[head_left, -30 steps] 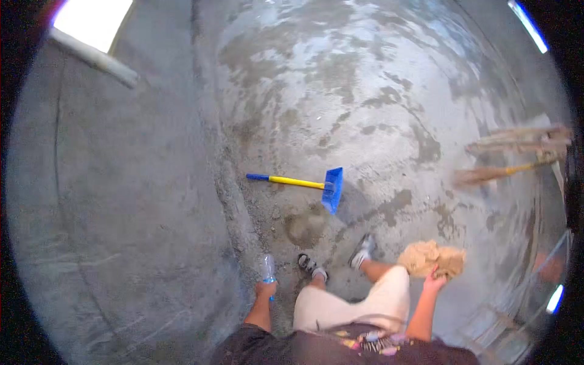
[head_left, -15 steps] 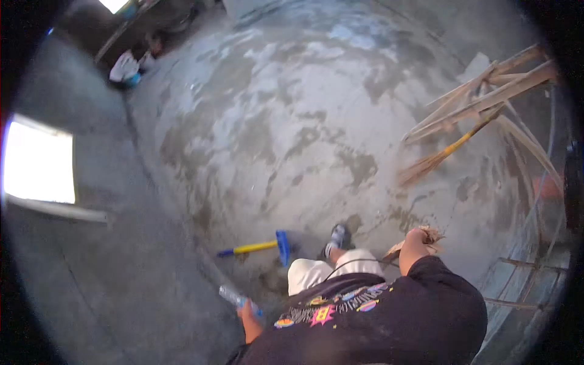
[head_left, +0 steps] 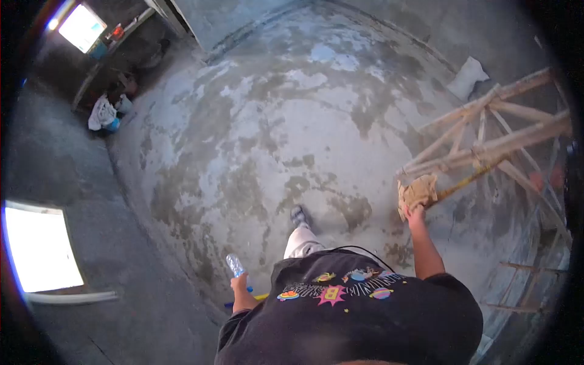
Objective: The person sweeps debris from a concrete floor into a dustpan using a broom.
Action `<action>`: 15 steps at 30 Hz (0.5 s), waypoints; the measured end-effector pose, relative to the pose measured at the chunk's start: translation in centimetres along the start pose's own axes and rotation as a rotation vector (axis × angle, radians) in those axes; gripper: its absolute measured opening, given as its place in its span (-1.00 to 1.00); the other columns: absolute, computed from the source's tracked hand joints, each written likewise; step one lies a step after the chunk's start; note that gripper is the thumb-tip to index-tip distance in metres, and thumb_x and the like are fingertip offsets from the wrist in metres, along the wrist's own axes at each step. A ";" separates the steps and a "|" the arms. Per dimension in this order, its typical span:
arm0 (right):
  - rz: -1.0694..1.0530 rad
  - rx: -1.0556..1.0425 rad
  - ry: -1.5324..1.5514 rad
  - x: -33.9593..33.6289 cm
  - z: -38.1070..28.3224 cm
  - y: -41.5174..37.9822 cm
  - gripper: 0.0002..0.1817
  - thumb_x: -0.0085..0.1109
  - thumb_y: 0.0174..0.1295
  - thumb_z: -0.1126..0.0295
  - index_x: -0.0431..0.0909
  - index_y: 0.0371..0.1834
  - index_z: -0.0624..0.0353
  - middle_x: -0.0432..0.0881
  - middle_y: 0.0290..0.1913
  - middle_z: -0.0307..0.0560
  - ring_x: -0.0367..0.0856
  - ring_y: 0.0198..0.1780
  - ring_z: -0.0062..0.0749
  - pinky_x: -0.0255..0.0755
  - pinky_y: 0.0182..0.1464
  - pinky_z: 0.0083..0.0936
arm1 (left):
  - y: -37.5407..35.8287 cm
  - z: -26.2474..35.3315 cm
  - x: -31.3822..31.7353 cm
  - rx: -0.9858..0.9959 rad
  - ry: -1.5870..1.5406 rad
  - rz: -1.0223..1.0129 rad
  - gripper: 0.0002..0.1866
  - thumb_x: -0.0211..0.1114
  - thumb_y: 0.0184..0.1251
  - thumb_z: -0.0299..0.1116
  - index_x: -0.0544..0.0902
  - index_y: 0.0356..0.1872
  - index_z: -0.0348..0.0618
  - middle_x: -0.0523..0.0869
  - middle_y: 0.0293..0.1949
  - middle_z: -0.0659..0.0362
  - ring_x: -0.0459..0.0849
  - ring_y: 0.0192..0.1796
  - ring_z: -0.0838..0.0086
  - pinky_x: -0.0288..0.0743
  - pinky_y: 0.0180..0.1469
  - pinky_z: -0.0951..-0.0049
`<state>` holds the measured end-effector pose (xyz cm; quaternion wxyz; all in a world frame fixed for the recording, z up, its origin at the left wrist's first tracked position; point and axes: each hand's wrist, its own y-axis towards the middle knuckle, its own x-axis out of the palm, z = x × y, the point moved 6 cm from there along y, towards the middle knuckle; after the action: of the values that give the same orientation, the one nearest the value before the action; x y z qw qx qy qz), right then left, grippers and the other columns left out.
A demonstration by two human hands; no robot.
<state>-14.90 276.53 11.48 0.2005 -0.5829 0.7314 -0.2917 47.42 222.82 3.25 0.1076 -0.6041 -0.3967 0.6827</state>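
My left hand point(head_left: 240, 283) is closed around a clear plastic bottle point(head_left: 233, 263), held out low on the left. In my right hand point(head_left: 415, 214), stretched forward, is a crumpled piece of brown paper point(head_left: 418, 191), perhaps a torn bag. Just behind that paper a yellow broom handle point(head_left: 467, 180) slants up to the right, its bristles hidden. Beside my left forearm, parts of a tool with a yellow handle point(head_left: 261, 297) show; my body covers much of it.
A wooden frame point(head_left: 486, 149) leans on the right, with a white sack point(head_left: 467, 78) beyond it. The concrete floor point(head_left: 292, 134) has damp patches. White and blue items point(head_left: 104, 115) lie at the far left wall, near a ledge. A bright window point(head_left: 42, 249) is on the left.
I have stepped forward. My right hand has swung ahead with the brown paper, now in front of the broom. The blue and yellow tool has slipped back under my left arm.
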 end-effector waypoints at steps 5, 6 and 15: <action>0.277 0.021 0.221 8.7 -7.5 1.2 -0.69 -0.25 0.30 0.26 0.45 -0.29 0.26 0.55 -0.43 -0.04 0.52 -0.50 -0.43 0.27 -0.60 -0.63 | 0.4 30.9 -6.3 0.339 -0.092 0.056 -0.17 0.44 -0.36 0.07 0.51 -0.07 -0.43 0.52 0.04 -0.18 0.49 0.13 0.10 0.38 0.13 0.25; 0.154 -0.093 0.148 10.1 -9.0 2.9 -0.68 -0.25 0.30 0.26 0.45 -0.29 0.26 0.55 -0.42 -0.04 0.53 -0.50 -0.43 0.28 -0.59 -0.62 | -0.7 38.1 -7.2 0.521 -0.108 0.060 -0.18 0.44 -0.36 0.05 0.51 -0.08 -0.43 0.53 0.01 -0.19 0.50 0.11 0.08 0.38 0.12 0.23; -0.072 -0.337 0.254 15.5 -19.1 18.4 -0.66 -0.24 0.26 0.23 0.45 -0.13 0.21 0.57 -0.29 -0.08 0.59 -0.41 -0.28 0.40 -0.41 -0.50 | -15.3 74.2 -3.2 0.917 0.034 -0.002 -0.40 0.46 -0.28 -0.07 0.58 -0.29 -0.42 0.60 -0.22 -0.24 0.60 -0.10 0.07 0.45 -0.08 0.17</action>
<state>-44.26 267.97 14.37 -0.0042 -0.5925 0.7678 -0.2435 -24.39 200.41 12.57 0.3709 -0.5050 -0.0524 0.7776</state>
